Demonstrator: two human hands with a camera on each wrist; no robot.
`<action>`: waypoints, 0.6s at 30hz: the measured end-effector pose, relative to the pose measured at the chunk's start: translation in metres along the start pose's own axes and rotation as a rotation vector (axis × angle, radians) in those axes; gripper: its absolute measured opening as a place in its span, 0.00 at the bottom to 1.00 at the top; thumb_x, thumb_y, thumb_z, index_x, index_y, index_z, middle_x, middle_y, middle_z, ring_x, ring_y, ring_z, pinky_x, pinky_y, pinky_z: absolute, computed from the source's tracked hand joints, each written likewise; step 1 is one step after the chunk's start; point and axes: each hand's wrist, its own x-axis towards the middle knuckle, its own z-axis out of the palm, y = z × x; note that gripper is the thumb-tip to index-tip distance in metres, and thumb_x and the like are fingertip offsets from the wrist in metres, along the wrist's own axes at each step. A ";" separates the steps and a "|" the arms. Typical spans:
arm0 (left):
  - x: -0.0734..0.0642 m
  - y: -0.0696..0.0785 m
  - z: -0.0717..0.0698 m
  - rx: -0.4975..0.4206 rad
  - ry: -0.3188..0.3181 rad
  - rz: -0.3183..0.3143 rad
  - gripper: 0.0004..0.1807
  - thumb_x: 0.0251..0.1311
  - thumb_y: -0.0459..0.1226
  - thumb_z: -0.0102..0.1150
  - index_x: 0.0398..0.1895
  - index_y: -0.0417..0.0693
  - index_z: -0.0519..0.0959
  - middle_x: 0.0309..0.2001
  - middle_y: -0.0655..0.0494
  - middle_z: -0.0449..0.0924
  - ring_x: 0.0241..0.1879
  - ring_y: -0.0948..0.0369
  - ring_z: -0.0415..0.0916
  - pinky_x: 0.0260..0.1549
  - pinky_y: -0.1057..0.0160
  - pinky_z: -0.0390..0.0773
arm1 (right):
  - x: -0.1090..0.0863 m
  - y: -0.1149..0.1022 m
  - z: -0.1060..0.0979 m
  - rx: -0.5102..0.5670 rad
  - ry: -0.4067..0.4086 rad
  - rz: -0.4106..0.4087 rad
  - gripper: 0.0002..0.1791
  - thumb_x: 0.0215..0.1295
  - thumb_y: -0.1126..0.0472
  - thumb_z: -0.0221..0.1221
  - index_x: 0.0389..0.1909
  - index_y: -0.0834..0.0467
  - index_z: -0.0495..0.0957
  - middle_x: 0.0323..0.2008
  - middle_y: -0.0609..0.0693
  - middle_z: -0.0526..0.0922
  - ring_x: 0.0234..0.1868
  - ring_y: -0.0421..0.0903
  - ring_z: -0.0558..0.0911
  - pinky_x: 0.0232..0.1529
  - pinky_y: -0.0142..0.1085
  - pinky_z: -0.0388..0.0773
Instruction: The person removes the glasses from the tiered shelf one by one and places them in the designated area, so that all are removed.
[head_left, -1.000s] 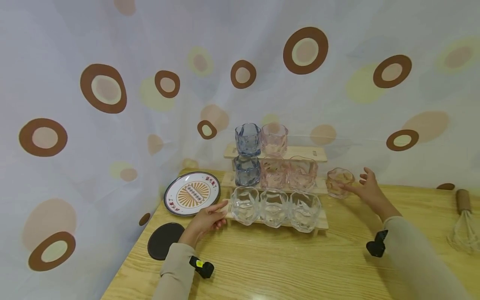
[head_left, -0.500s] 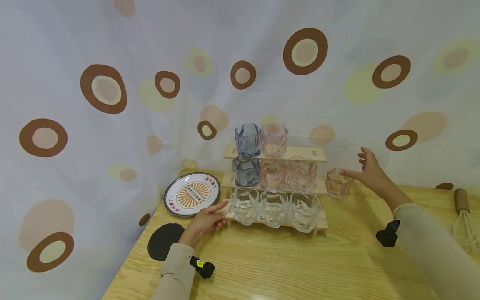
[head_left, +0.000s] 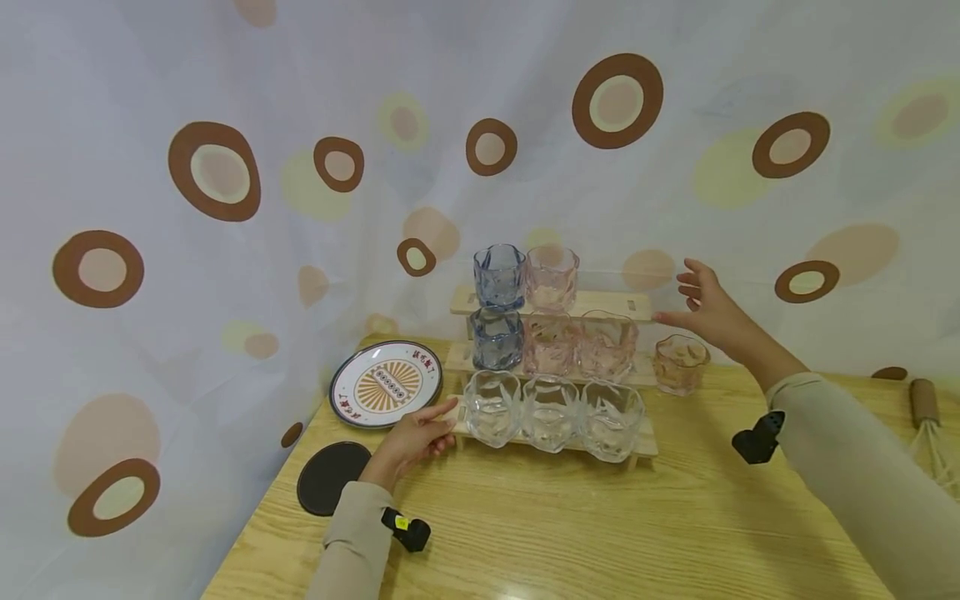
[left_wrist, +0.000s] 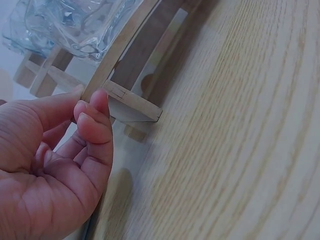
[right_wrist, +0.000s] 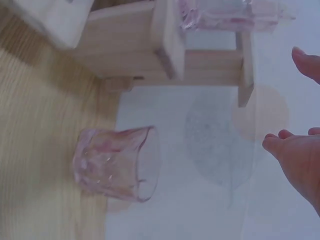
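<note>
My left hand pinches the left end of the lowest tier of a wooden three-tier rack; the left wrist view shows thumb and fingertips on the board's edge. Several clear glasses, among them one at the front left, fill that tier. On the middle tier stand a blue glass and two pink ones. The top tier bears a blue glass and a pink glass. My right hand, holding nothing, is beside the top tier's right end, above a loose pink glass standing upright on the table.
A white patterned plate leans at the table's left back, behind a black round coaster. A whisk lies at the right. A dotted curtain hangs behind the wooden table.
My right hand has left the loose pink glass and risen up and left toward the top tier's right end. My left hand has kept its grip on the rack.
</note>
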 end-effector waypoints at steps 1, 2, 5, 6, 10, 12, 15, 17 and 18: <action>0.000 0.000 0.000 -0.002 0.000 -0.001 0.25 0.67 0.31 0.52 0.67 0.47 0.67 0.21 0.55 0.78 0.20 0.66 0.68 0.22 0.70 0.67 | 0.002 -0.004 0.001 0.000 -0.004 -0.008 0.58 0.64 0.55 0.61 0.73 0.58 0.22 0.72 0.66 0.36 0.72 0.64 0.42 0.67 0.56 0.44; 0.001 0.000 0.000 -0.006 0.001 -0.002 0.25 0.67 0.31 0.52 0.67 0.47 0.67 0.21 0.55 0.78 0.20 0.66 0.68 0.22 0.70 0.67 | 0.005 -0.008 0.003 0.002 -0.009 -0.013 0.58 0.64 0.54 0.61 0.73 0.58 0.23 0.72 0.66 0.37 0.72 0.64 0.42 0.68 0.56 0.44; 0.001 -0.001 0.001 -0.010 0.002 -0.005 0.25 0.66 0.32 0.52 0.67 0.47 0.67 0.21 0.56 0.78 0.19 0.66 0.67 0.22 0.69 0.67 | 0.012 -0.017 0.008 0.010 -0.029 -0.031 0.57 0.63 0.52 0.62 0.74 0.57 0.25 0.72 0.65 0.39 0.72 0.63 0.44 0.68 0.55 0.45; 0.002 -0.001 0.002 -0.007 0.000 -0.005 0.25 0.66 0.32 0.52 0.67 0.47 0.67 0.21 0.56 0.78 0.19 0.66 0.67 0.22 0.69 0.67 | 0.014 -0.020 0.011 0.014 -0.040 -0.035 0.57 0.63 0.52 0.62 0.74 0.57 0.25 0.72 0.65 0.39 0.72 0.63 0.44 0.68 0.55 0.45; 0.001 -0.002 0.001 0.004 -0.007 -0.013 0.25 0.67 0.32 0.52 0.68 0.47 0.67 0.21 0.56 0.78 0.19 0.66 0.67 0.22 0.69 0.66 | 0.024 -0.030 0.024 0.031 -0.071 -0.041 0.57 0.62 0.50 0.62 0.74 0.55 0.27 0.72 0.62 0.42 0.72 0.61 0.46 0.67 0.56 0.48; 0.001 -0.003 0.001 0.003 -0.008 -0.012 0.25 0.67 0.32 0.52 0.67 0.47 0.67 0.20 0.56 0.78 0.19 0.66 0.67 0.22 0.69 0.67 | 0.029 -0.037 0.030 0.036 -0.079 -0.034 0.57 0.62 0.49 0.62 0.75 0.53 0.28 0.73 0.61 0.43 0.72 0.60 0.47 0.66 0.58 0.51; 0.001 -0.002 0.001 0.001 -0.001 -0.006 0.25 0.66 0.32 0.53 0.67 0.48 0.68 0.21 0.56 0.78 0.19 0.66 0.67 0.21 0.69 0.67 | 0.038 -0.047 0.038 0.038 -0.087 -0.017 0.57 0.62 0.47 0.62 0.75 0.52 0.29 0.73 0.60 0.43 0.72 0.59 0.48 0.64 0.59 0.52; 0.001 -0.002 0.000 0.005 0.001 -0.002 0.25 0.66 0.32 0.53 0.67 0.48 0.68 0.21 0.56 0.78 0.19 0.66 0.67 0.21 0.69 0.67 | 0.042 -0.054 0.042 0.032 -0.092 -0.004 0.56 0.61 0.46 0.62 0.75 0.51 0.29 0.73 0.59 0.44 0.72 0.59 0.48 0.64 0.59 0.53; 0.001 -0.001 0.000 0.006 0.002 -0.003 0.25 0.66 0.32 0.53 0.67 0.48 0.68 0.21 0.55 0.78 0.19 0.66 0.67 0.21 0.69 0.67 | 0.045 -0.057 0.044 0.029 -0.095 0.000 0.56 0.61 0.45 0.62 0.75 0.51 0.30 0.73 0.59 0.44 0.72 0.59 0.48 0.64 0.59 0.53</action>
